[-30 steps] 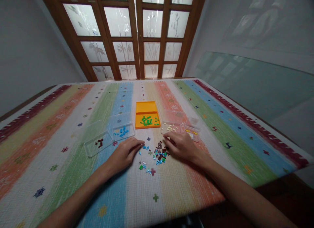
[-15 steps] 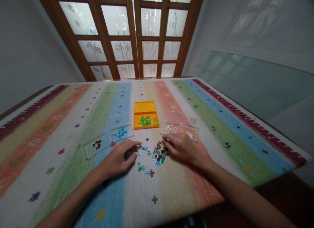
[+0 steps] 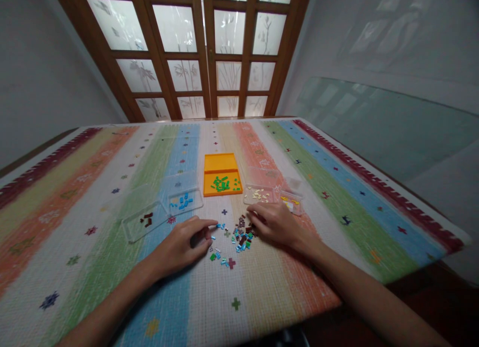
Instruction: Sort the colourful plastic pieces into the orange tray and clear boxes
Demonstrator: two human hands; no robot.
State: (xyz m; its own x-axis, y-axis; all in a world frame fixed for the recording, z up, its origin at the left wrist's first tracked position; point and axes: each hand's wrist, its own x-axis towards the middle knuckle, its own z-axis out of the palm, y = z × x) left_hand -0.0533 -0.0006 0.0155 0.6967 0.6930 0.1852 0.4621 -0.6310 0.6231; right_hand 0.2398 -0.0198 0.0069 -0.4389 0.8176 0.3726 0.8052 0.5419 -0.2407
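Across the cloth-covered surface [image 3: 215, 309], two bare hands flank a pile of small bricks [image 3: 242, 240]. Left hand [image 3: 184, 242]: thumb and forefinger parted, fingertip right at some blue bricks [image 3: 221, 226], nothing visibly gripped. Right hand [image 3: 275, 225]: fingers curled at the pile's edge; whether they pinch anything, I cannot tell. Just beyond, the orange box [image 3: 220, 162] lies open around green bricks [image 3: 222, 183], clear boxes [image 3: 137, 231] either side, presumably near so colours stay apart.

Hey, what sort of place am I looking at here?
Likely a room in a home, perhaps a dining room. The clues are a multicoloured striped tablecloth and brown wooden doors with frosted, plant-patterned glass panes.
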